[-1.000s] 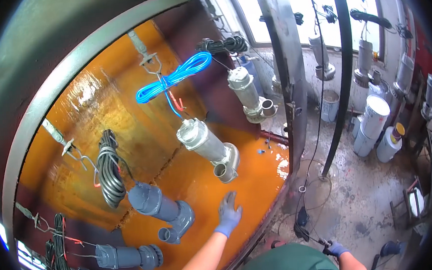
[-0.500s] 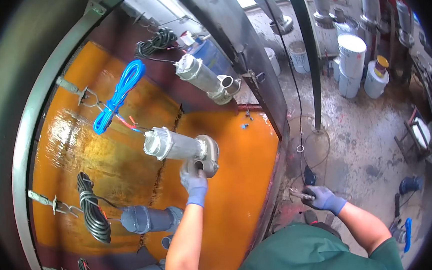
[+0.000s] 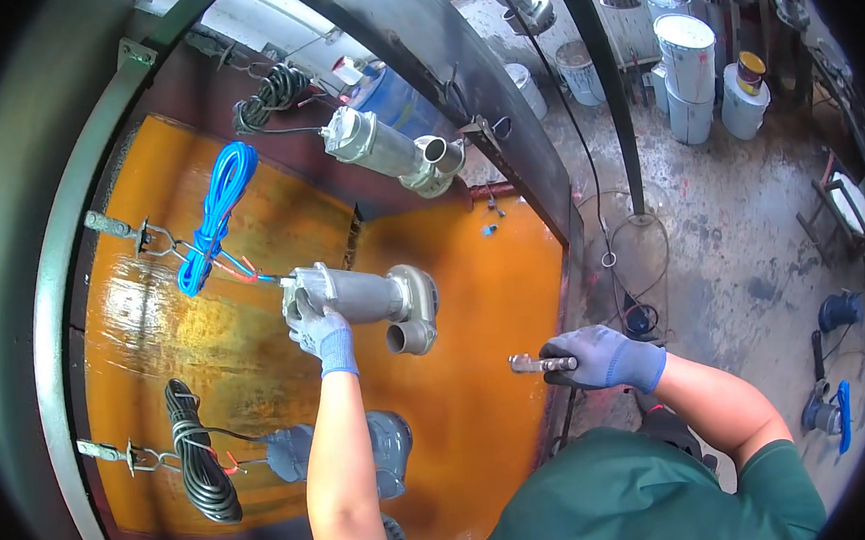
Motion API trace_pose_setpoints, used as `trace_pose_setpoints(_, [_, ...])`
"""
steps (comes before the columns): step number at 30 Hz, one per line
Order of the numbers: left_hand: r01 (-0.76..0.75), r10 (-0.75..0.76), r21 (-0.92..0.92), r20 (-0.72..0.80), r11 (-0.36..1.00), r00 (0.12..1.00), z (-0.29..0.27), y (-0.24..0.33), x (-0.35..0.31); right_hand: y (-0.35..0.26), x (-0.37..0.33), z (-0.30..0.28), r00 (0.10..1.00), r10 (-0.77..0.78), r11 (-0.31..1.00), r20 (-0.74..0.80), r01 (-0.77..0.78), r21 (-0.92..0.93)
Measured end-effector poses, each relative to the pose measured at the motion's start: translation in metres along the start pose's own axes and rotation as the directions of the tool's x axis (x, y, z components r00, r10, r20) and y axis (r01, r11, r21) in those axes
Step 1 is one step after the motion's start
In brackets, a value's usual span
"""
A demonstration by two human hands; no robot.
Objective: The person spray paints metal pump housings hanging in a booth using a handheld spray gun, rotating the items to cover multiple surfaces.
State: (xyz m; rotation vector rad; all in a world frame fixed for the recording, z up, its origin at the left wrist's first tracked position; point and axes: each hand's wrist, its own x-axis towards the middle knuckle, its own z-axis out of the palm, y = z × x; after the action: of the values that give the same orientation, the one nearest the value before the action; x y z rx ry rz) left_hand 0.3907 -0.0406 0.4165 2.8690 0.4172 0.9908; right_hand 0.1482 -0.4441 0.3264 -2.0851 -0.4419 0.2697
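Observation:
A silver-grey submersible pump hangs lengthwise, its round outlet turned toward me at the right end. My left hand, in a grey-blue glove, grips the motor end of that pump, the thumb side up against its cap. A blue coiled cable hangs from the hook beside it. My right hand, gloved too, is closed around a metal spray gun, its nozzle pointing left toward the pump. Part of the gun is hidden in the palm.
Another silver pump hangs farther back; a dark grey pump hangs nearer, with a black cable coil. Behind them stands an orange-coated panel. A metal post divides off the floor, where white buckets and a black hose are.
My left hand has gone from the pump's outlet to its motor end, and the pump has turned slightly. My right hand has come left and up with the spray gun. The view has shifted.

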Motion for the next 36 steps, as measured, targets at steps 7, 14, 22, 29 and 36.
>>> trace_pose_setpoints(7, [-0.059,0.057,-0.117,-0.015,0.991,0.998,0.012,-0.019,0.016,0.0,0.023,0.019,0.937,-0.138,0.99,-0.322,0.133,-0.039])
trace_pose_setpoints(14, [-0.127,0.109,-0.264,-0.084,0.956,0.99,0.036,-0.041,0.048,-0.027,0.034,0.029,0.873,0.102,0.995,-0.477,-0.095,0.04])
trace_pose_setpoints(22, [-0.142,0.144,-0.483,-0.033,0.864,0.989,0.049,-0.053,0.075,-0.013,0.04,0.03,0.949,0.071,0.997,-0.308,-0.056,0.057])
trace_pose_setpoints(29, [0.017,-0.039,-0.494,-0.034,0.869,0.999,0.042,-0.023,0.067,-0.009,0.04,0.017,0.953,-0.031,0.998,-0.301,0.048,0.049])
trace_pose_setpoints(36, [0.402,-0.285,-0.832,0.308,0.382,0.908,0.03,0.016,0.072,0.01,0.038,-0.002,0.974,-0.092,0.992,-0.207,0.109,0.071])
